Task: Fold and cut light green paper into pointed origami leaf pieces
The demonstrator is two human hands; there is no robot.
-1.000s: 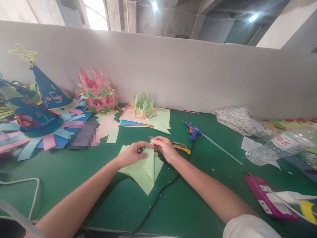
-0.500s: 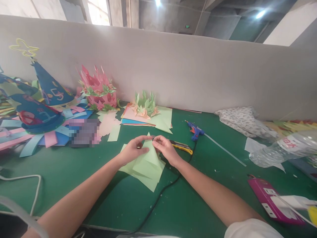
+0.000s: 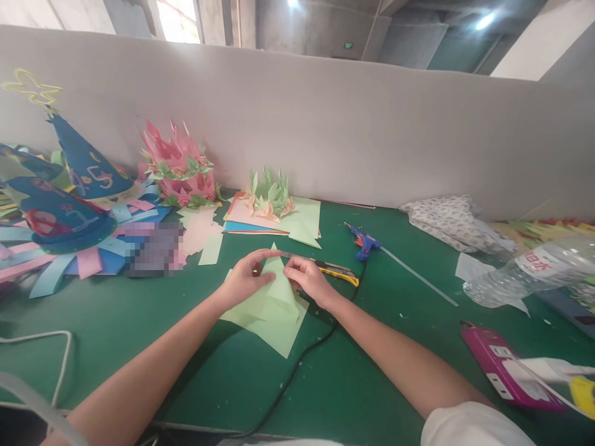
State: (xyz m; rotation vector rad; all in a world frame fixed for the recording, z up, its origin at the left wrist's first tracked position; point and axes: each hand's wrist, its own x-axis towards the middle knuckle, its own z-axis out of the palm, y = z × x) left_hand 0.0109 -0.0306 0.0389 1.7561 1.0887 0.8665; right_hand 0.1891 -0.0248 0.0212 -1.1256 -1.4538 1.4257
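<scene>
Over the green table, both my hands work at a light green paper folded to a point. My left hand pinches its left side between thumb and fingers, the index finger reaching toward the tip. On the right edge, the fingertips of my right hand close on the same paper. Flat light green sheets lie beneath it. Just beyond my right hand is a yellow and black utility knife, its blade pointing left behind the fingers.
A blue glue gun with a glue stick lies ahead right; its black cord runs toward me. Paper crowns and blue cone hats stand left and behind. At right are a plastic bottle and a pink power strip.
My left index finger has straightened along the top. The folded paper has shifted slightly between my fingers. The whole view has moved a little, so objects appear further left.
</scene>
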